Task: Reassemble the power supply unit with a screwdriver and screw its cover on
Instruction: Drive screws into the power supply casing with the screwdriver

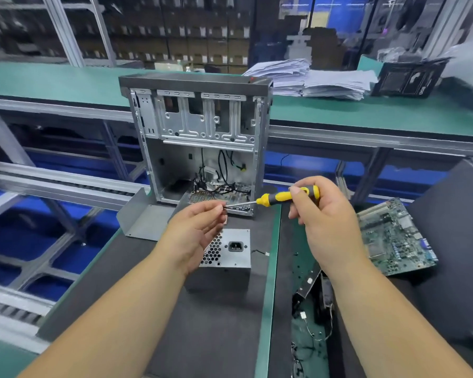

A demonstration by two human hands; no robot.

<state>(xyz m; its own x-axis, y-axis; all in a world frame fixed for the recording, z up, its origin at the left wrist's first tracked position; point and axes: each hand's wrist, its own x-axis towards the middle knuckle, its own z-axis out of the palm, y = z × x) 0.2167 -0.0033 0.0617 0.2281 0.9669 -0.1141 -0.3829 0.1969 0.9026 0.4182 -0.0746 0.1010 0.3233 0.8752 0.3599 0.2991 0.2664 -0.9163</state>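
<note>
While the PSU (225, 251) stands on the dark mat (216, 323) just below the hands, its socket and honeycomb grille facing the camera, both hands are raised above it and meet at the screwdriver (277, 199). The right hand (325, 214) is closed round the yellow and black handle, with the shaft lying near level and pointing left. The left hand (195, 227) has thumb and forefinger pinched at the tip of the shaft; the other fingers hang loosely curled. Whether a screw sits between those fingertips cannot be told, as the spot is too small. The posture suggests a screw being seated on the bit before it is carried to a hole, which would explain why the tool is held level and clear of the unit. The bent metal cover (145, 216) lies to the left of the PSU, near the open case (200, 143) that stands upright behind. From this angle it cannot be said whether the PSU is closed already or that panel belongs to it. A motherboard (393, 238) lies to the right, well apart, and loose wires and parts (311, 309) lie on the green bench (269, 296) beside the mat. Judged risk: a screw loosely seated could drop among those parts.
</note>
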